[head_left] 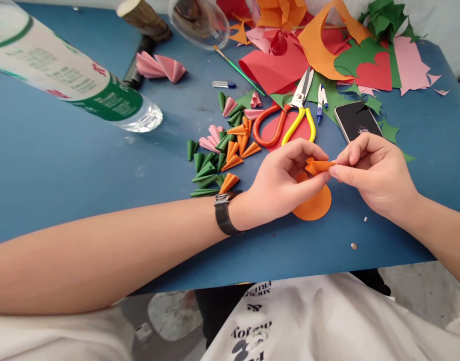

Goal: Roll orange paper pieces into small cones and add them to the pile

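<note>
My left hand [282, 183] and my right hand [373, 173] meet just above the blue table [64, 165], both pinching a small folded orange paper piece [318, 166] between their fingertips. Below them an orange paper circle [314, 205] lies flat on the table. A dark watch [224, 213] sits on my left wrist. To the left of my hands lies a heap of small paper cones [220, 158] in green, orange and pink.
Orange-and-yellow scissors [290, 120], a phone [356, 120] and a pen [320, 103] lie behind my hands. Cut sheets of coloured paper [327, 55] cover the far right. A plastic bottle [68, 75] lies at far left, with a clear cup [200, 22] and pink folded fan [160, 66] beyond.
</note>
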A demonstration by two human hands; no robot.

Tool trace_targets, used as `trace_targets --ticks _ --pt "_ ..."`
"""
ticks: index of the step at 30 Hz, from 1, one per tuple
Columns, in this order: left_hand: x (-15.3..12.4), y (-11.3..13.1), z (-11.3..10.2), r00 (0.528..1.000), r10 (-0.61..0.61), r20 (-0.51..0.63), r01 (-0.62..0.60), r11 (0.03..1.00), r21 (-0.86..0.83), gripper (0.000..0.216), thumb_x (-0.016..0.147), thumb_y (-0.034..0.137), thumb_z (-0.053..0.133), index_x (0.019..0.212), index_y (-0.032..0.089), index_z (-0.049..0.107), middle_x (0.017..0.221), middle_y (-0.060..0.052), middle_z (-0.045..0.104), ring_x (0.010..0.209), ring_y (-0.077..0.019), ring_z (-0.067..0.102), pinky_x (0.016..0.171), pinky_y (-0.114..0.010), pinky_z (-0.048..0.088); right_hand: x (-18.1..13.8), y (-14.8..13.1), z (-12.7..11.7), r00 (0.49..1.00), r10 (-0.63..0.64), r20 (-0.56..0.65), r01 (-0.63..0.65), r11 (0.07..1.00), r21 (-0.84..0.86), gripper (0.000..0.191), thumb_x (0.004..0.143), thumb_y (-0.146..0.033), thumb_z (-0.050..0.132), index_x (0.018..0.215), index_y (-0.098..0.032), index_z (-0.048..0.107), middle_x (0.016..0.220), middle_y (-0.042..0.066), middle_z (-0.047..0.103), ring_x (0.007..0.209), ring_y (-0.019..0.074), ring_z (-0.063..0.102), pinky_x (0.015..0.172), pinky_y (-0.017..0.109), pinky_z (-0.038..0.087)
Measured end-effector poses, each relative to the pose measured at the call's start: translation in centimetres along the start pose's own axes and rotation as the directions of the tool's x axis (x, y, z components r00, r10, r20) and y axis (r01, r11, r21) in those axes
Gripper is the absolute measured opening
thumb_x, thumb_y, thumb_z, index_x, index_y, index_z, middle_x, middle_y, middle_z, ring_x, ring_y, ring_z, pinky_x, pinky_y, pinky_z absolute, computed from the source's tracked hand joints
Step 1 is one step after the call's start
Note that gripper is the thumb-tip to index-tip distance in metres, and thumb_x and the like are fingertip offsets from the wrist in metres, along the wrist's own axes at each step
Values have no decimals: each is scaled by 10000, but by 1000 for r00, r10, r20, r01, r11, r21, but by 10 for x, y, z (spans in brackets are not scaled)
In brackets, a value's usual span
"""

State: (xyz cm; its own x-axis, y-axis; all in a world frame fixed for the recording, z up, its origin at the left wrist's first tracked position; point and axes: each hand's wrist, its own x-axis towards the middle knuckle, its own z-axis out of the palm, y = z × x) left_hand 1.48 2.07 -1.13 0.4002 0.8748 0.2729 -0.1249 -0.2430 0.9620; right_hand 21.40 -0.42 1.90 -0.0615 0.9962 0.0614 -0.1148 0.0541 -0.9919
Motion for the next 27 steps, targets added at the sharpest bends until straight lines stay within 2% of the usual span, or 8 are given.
trace_targets --ticks 3,8,15,20,27 --pt "0 1 1 1000 -10 23 10 1000 1 226 875 243 869 1022 205 701 1008 -39 791 918 -176 771 820 -297 670 0 -1 -1 1000 -2 3 2 1000 -17 358 728 -183 997 732 -275 652 793 -41 749 832 192 801 829 393 725" --pt "2 3 1 998 -54 30 55 998 -40 228 874 261 885 993 197 702 957 -29 775 865 -168 756 782 -291 657 0 -2 -3 1000 -12 -3 12 997 -72 277 754 -283 1047 811 -277 775 895 4 842 850 222 832 843 440 747" --pt "5 3 0 993 -106 49 114 974 -195 279 834 178 936 977 175 696 913 -5 772 831 -135 779 788 -240 673 0 -5 1 998 -66 -12 65 997 -51 261 745 -58 983 810 -263 835 867 -12 876 820 183 860 802 313 758" --pt "6 6 1 988 -145 57 155 948 -277 283 807 105 928 956 167 695 896 8 778 812 -117 795 795 -217 677 0 -7 2 997 -71 -6 71 997 -42 258 757 -39 950 829 -259 837 861 -22 879 802 174 861 788 290 759" --pt "7 10 2 980 -187 70 199 952 -231 239 797 121 879 934 173 690 861 5 774 789 -135 781 770 -246 665 0 -3 2 996 -83 -18 81 994 -68 260 780 -65 906 789 -273 752 819 -39 842 767 161 825 737 295 742"
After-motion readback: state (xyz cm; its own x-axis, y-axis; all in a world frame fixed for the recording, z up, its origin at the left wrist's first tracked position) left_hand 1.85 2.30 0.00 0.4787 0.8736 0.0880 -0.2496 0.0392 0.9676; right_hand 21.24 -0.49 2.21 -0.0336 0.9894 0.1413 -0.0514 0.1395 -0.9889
